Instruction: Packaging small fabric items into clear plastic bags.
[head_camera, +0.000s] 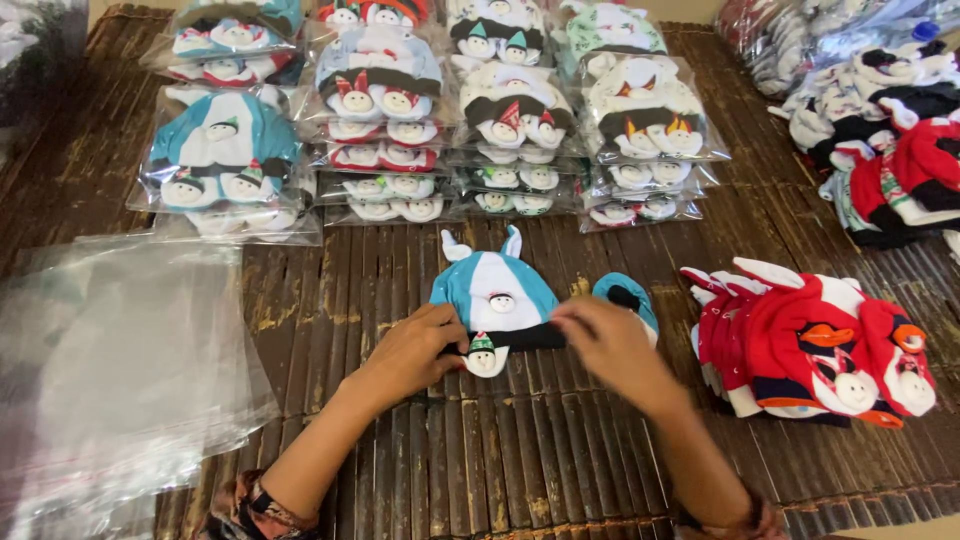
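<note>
**Teal hat and small mitten: easy to knock out of line**

The teal hat (497, 292) lies flat near the middle of the tabletop (560, 460), a slatted dark mat, its two small ears pointing toward the far edge. Both hands work at its dark brim. The left hand (415, 350) has its grip pinched on the small snowman mitten (483, 357), which sits touching the brim's near edge. The right hand (605, 340) has its fingers pressed together on the brim's right end; whether they actually hold fabric I cannot tell, since that hand is blurred. A second teal piece (628, 297) peeks out just beyond the right hand.

What could go wrong, as I judge it:

- The mitten is small and soft, so a loose pinch could let it slide off the brim and lie crooked.
- A tug on one end of the brim could drag or crease the hat on the rough slats.
- The slats have gaps and flaking edges where knit fabric might snag.
- The pile of red hats (810, 345) stands near the right forearm and leans; a sweep of the elbow could topple it.
- The loose clear bags (120, 350) toward the left edge are slippery and could slide off if brushed.
</note>
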